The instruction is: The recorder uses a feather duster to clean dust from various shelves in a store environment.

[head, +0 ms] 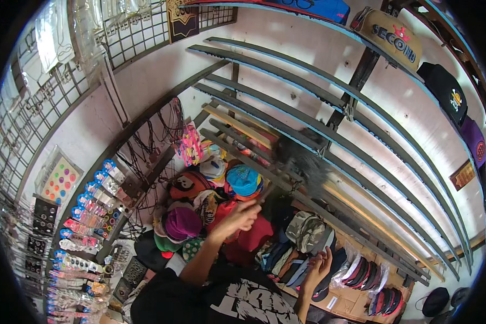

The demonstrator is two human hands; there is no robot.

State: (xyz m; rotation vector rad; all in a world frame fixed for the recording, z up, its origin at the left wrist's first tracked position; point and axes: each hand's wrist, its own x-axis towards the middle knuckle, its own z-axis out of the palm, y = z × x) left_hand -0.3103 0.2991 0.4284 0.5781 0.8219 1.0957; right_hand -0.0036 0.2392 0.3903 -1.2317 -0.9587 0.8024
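Note:
My left hand [243, 215] is closed around the thin handle of a dark feather duster [303, 156]. The duster's blurred feathers lie against the slats of a grey wooden rack [267, 101]. Below that hand is a heap of caps and hats, among them a bright blue cap [244, 179], a purple one [183, 223] and a red one [255, 235]. Empty, with its fingers loosely bent and apart, my right hand [320, 265] is near a camouflage cap [308, 227] on a row of stacked caps [285, 263]. I cannot tell whether it touches them.
Packaged trinkets on cards [87, 227] line the left wall below a wire grid [133, 36]. Dark cords [172, 117] hang by the corner. A tan cap [389, 38] and a black cap [443, 93] sit on the upper shelf. Plastic-wrapped caps [360, 271] rest on cardboard at right.

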